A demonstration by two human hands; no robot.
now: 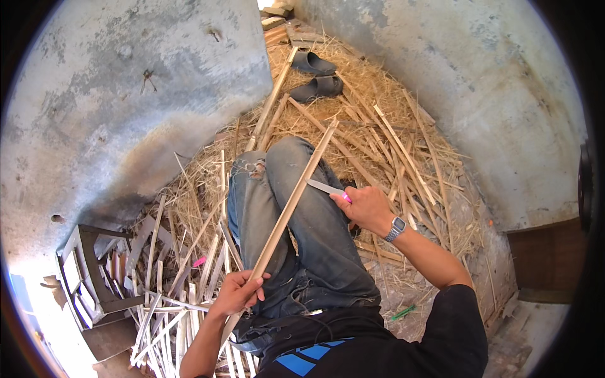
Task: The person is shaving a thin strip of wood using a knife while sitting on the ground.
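A long, pale split-bamboo strip (291, 205) slants across my jeans, from beside my hip up past my knees. My left hand (242, 292) is closed round its lower part. In my right hand (365, 208) is a knife (322, 187) with a grey blade and a bright pink handle, mostly covered by my fingers. The blade's tip points left and is at the strip's right edge, about halfway along; whether it touches cannot be told. My bent legs (277, 189) lie under the strip.
Pale strips (183, 315) lie heaped at my left, with more strips (406, 154) at the right. Shavings (372, 94) cover the ground around dark slippers (315, 88). A dark open frame (120, 305) stands lower left. Grey walls (466, 94) rise on both sides. A green object (403, 312) lies lower right.
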